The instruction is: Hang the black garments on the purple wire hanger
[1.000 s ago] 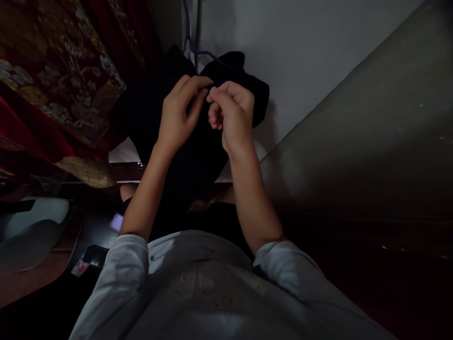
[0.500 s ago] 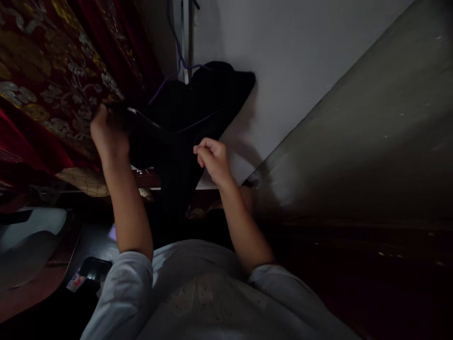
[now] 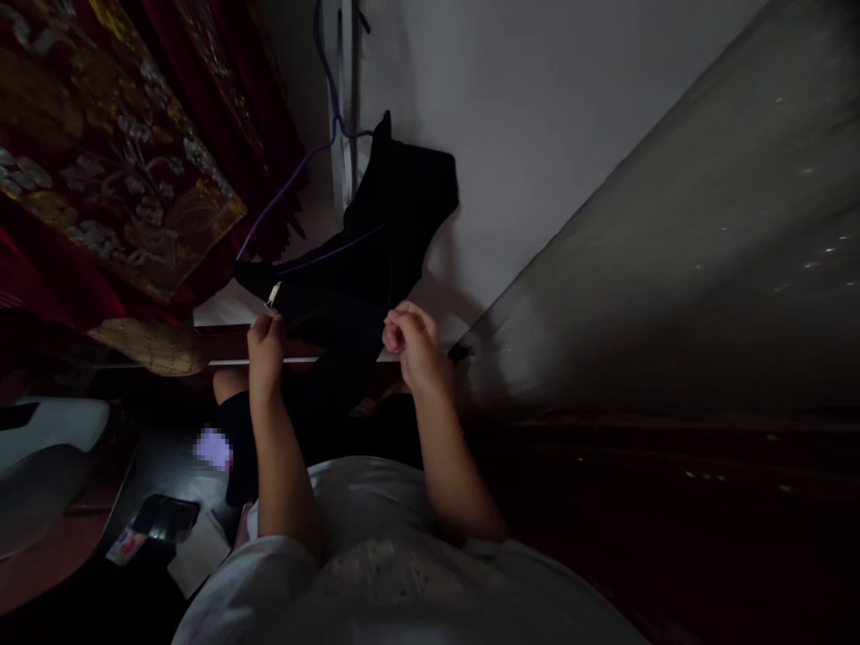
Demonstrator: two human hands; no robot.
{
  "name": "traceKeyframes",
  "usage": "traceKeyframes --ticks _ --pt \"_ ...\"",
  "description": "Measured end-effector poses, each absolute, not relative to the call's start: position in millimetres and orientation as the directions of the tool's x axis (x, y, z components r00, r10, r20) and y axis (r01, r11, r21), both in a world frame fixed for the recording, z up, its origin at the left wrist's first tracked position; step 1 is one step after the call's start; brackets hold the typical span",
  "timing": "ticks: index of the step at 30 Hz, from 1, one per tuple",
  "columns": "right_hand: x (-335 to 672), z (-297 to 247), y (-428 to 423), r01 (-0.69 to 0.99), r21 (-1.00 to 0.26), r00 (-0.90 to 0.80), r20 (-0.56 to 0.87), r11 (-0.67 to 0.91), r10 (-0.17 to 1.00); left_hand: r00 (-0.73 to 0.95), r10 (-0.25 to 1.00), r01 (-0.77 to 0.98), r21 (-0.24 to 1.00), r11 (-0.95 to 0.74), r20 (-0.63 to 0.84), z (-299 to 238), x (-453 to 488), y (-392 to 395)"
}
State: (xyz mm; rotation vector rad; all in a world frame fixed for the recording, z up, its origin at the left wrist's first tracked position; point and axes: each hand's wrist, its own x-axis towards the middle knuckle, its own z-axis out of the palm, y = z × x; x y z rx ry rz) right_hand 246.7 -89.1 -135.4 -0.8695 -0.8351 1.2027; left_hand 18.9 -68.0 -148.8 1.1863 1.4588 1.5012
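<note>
A black garment hangs on a thin purple wire hanger, and part of the hanger's bar shows across the cloth. My left hand is closed in a pinch at the garment's left edge, just under a small pale tag. On the other side, my right hand has curled fingers at the garment's right edge and appears to grip it. The dark cloth hides folds and details, so the kind of garment cannot be made out. Its lower part hangs between my forearms.
Behind the hanger stands a metal upright against a pale wall. A red, patterned curtain hangs at left. A dark phone lies on a dark surface at lower left. A grey panel slants across the right.
My left hand has come down and right, drawing in to the garment's left edge. The left side of the hanger and the pale tag now show. My right hand has shifted slightly lower.
</note>
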Motion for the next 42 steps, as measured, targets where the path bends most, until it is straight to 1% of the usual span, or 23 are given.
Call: traceKeyframes --ticks 2,4,6,7,9,12,14,16,17,19,20,21,24,26,28,30,32,33,35,36,37,39,42 --pt "248 -136 -88 -0.436 -0.887 0.190 0.076 0.153 0.979 -0.275 0.950 0.230 0.970 -0.081 0.144 -143 14 -75" --pt "249 -136 -88 -0.441 -0.885 0.197 0.066 0.149 0.978 -0.196 0.975 0.310 0.950 -0.035 0.100 -140 12 -82" --pt "251 -140 -88 -0.431 -0.893 0.189 0.051 0.130 0.981 -0.115 0.991 0.366 0.930 -0.021 0.067 -139 13 -87" --pt "252 -143 -87 -0.415 -0.903 0.175 0.041 0.111 0.984 -0.095 0.993 0.367 0.930 -0.036 0.076 -138 14 -89" --pt "257 -152 -85 -0.340 -0.939 0.137 0.000 0.047 0.991 -0.118 0.981 0.286 0.951 -0.118 0.157 -136 20 -90" --pt "263 -165 -81 -0.135 -0.990 0.118 -0.047 -0.031 0.992 -0.184 0.938 0.090 0.955 -0.281 0.293 -128 33 -90" --pt "262 -167 -82 -0.062 -0.998 0.127 0.011 0.019 0.992 -0.165 0.939 -0.052 0.948 -0.314 0.302 -122 45 -93" --pt "256 -162 -86 -0.096 -0.989 0.057 0.108 0.113 0.993 -0.100 0.952 -0.136 0.944 -0.300 0.288 -117 59 -98" --pt "251 -158 -89 -0.143 -0.979 -0.021 0.152 0.147 0.988 -0.071 0.953 -0.148 0.942 -0.301 0.294 -115 66 -100" --pt "240 -150 -95 -0.234 -0.957 -0.179 0.214 0.169 0.960 -0.054 0.936 -0.129 0.927 -0.351 0.347 -112 77 -103" --pt "235 -146 -97 -0.252 -0.952 -0.224 0.230 0.172 0.947 -0.065 0.921 -0.109 0.914 -0.390 0.385 -110 81 -104" --pt "231 -143 -98 -0.248 -0.952 -0.233 0.241 0.181 0.942 -0.087 0.901 -0.081 0.899 -0.431 0.424 -109 83 -104" --pt "225 -136 -97 -0.137 -0.962 -0.186 0.259 0.236 0.948 -0.158 0.828 0.084 0.843 -0.532 0.538 -107 80 -99" --pt "226 -130 -94 -0.065 -0.960 -0.210 0.281 0.273 0.936 -0.103 0.821 0.173 0.823 -0.541 0.562 -112 73 -93" --pt "231 -121 -89 -0.041 -0.945 -0.246 0.323 0.323 0.914 0.060 0.866 0.214 0.841 -0.496 0.496 -122 63 -88" --pt "239 -110 -78 -0.060 -0.922 -0.244 0.385 0.382 0.890 0.261 0.895 0.288 0.856 -0.429 0.361 -136 49 -83" --pt "249 -97 -56 -0.074 -0.893 -0.186 0.450 0.444 0.874 0.411 0.887 0.408 0.828 -0.385 0.209 -147 33 -79" --pt "255 -90 -41 -0.065 -0.874 -0.146 0.485 0.481 0.862 0.456 0.879 0.466 0.804 -0.369 0.139 -151 23 -78" --pt "264 -80 -2 -0.013 -0.828 -0.051 0.561 0.561 0.827 0.479 0.876 0.561 0.750 -0.351 0.051 -151 4 -75" --pt "267 -77 19 0.028 -0.811 -0.017 0.585 0.585 0.811 0.467 0.883 0.602 0.716 -0.353 0.042 -149 -6 -74" --pt "268 -76 38 0.063 -0.805 0.053 0.593 0.590 0.803 0.447 0.893 0.646 0.674 -0.358 0.047 -146 -14 -73" --pt "270 -82 70 0.131 -0.827 0.111 0.561 0.547 0.820 0.410 0.911 0.739 0.567 -0.363 0.048 -139 -28 -70" --pt "274 -98 85 0.234 -0.851 0.077 0.499 0.470 0.863 0.394 0.917 0.840 0.429 -0.333 -0.059 -132 -42 -62"
